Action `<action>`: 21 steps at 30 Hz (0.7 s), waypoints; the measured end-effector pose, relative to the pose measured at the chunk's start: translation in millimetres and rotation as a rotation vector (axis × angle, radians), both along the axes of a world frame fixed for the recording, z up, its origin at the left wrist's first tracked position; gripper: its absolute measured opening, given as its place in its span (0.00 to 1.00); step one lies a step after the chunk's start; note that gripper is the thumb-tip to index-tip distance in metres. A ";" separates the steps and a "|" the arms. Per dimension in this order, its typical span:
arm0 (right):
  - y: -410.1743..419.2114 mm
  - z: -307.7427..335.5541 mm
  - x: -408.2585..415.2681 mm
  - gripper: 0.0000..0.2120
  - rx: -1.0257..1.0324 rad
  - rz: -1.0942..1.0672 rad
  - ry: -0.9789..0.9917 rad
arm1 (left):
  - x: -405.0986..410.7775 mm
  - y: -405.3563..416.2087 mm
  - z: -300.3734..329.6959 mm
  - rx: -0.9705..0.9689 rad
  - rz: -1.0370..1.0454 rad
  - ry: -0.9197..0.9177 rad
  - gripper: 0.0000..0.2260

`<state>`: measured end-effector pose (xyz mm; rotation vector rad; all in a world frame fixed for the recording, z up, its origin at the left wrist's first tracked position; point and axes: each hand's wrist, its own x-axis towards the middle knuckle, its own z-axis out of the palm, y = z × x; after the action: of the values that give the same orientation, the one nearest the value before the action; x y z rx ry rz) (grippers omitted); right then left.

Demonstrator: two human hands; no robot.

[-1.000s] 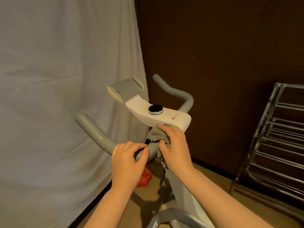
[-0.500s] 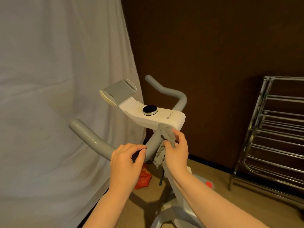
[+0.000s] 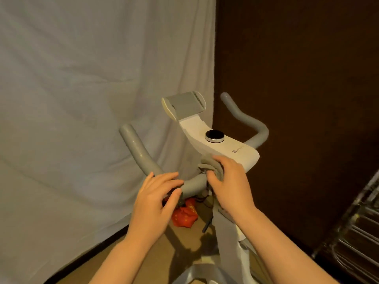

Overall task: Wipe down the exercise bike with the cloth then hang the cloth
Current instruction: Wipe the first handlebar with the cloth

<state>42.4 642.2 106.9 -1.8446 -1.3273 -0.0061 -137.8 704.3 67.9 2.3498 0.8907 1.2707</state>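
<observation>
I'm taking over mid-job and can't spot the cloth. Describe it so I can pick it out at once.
Find the exercise bike's white console with the round black dial. Just under its near edge, at the root of the left handlebar, the right hand grips the cloth. It is grey like the bar, but bunched and wrinkled, not smooth.

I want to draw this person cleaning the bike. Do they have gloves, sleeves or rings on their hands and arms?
No gloves. The left hand and right hand are both bare, and no sleeve shows on either forearm as far as the picture reaches. I see no watch, bracelet or ring. The nails look short and unpainted, though the picture is too soft to be sure.
</observation>
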 end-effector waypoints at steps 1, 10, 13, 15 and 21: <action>0.0 -2.4 -7.4 0.20 -0.011 0.031 -0.039 | -4.6 -3.9 -1.9 -0.004 0.048 -0.016 0.12; -1.4 -10.1 -21.2 0.19 -0.007 0.087 -0.288 | -19.1 -22.7 0.1 -0.213 0.242 -0.049 0.15; 3.3 -6.2 -28.6 0.18 0.014 0.313 -0.287 | -17.3 -29.9 0.6 -0.264 0.229 -0.060 0.16; 9.6 -0.1 -14.2 0.17 0.040 0.301 -0.167 | -16.7 -32.4 3.0 -0.280 0.235 -0.047 0.17; 5.4 -13.1 -37.6 0.17 0.078 0.337 -0.109 | -14.9 -26.6 7.7 -0.286 0.265 -0.062 0.14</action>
<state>4.8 647.7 93.8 -1.5552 -1.6767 0.0195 -152.6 677.7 75.7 2.0105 1.3022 1.2096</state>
